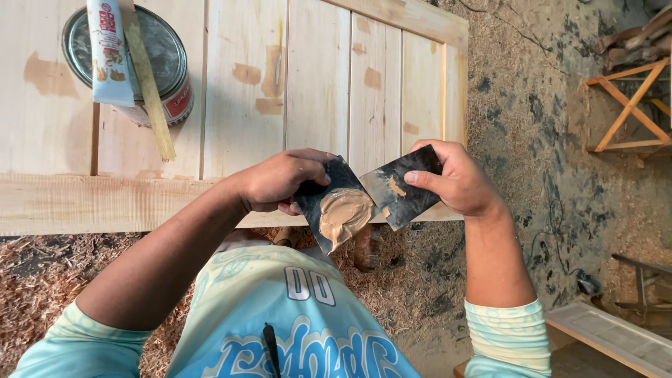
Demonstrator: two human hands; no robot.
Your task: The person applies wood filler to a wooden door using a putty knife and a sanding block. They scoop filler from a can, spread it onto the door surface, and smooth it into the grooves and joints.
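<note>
sawdust and wood shavings cover the workshop floor (532,140) around a pale wooden door panel (315,84) lying flat, patched with tan filler spots. just past the panel's near edge, the left hand (280,180) grips a dark scraper blade (334,203) loaded with a lump of tan wood putty (343,213). touching that blade's right corner, a second dark scraper (406,185) is pinched in the right hand (455,178), a small putty smear on it. at the panel's far left corner sits a round tin can (171,77) with a wooden stir stick (150,91) and a light blue tube (108,52) lying across its lid.
</note>
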